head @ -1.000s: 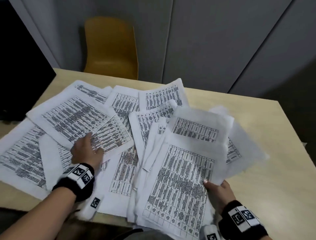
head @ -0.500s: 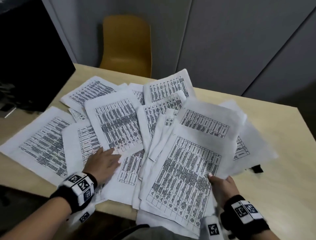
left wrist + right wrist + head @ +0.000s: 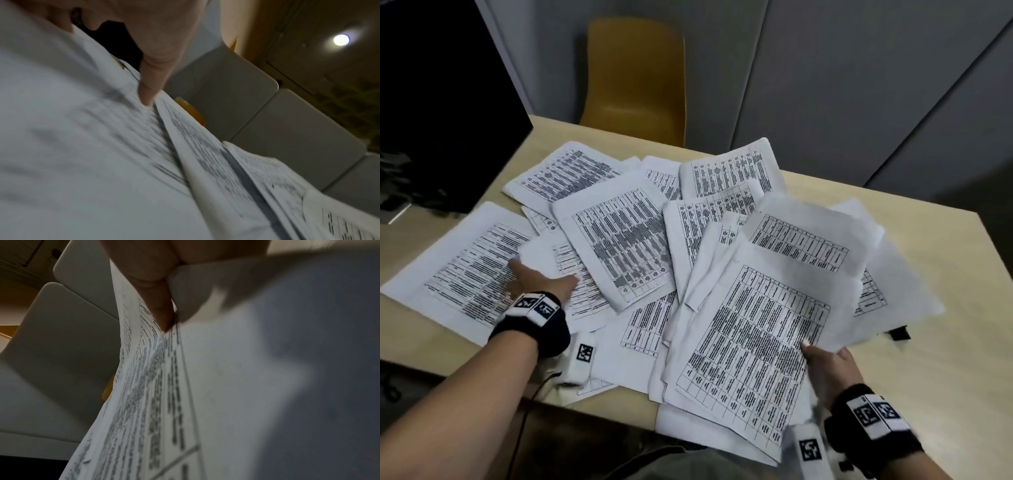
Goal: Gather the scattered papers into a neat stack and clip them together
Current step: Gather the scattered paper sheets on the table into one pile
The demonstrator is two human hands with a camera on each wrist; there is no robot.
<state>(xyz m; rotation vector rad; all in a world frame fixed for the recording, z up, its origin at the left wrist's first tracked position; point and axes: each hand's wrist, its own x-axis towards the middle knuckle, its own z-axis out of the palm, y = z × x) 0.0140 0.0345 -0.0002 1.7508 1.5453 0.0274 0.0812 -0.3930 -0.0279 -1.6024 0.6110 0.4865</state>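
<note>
Several printed sheets [image 3: 619,246] lie scattered and overlapping on the wooden table [image 3: 945,359]. My left hand [image 3: 541,282] rests flat on the sheets at the left, fingers spread and straight. In the left wrist view one finger [image 3: 152,81] presses down on a sheet [image 3: 82,146]. My right hand [image 3: 825,359] grips a fanned bundle of sheets [image 3: 756,342] at its right edge, raised off the table. The thumb [image 3: 160,305] pinches the bundle [image 3: 154,386] in the right wrist view. A small black clip [image 3: 899,333] lies on the table just right of the bundle, partly under a sheet.
A dark monitor [image 3: 448,102] stands at the table's far left. A yellow chair [image 3: 637,78] stands behind the table against grey wall panels. Some sheets hang over the near table edge. Bare tabletop shows to the right of the clip.
My left hand slid a large sheet rightward toward the bundle, then moved back left onto other sheets. The right hand keeps its grip on the bundle, and the clip has come into sight.
</note>
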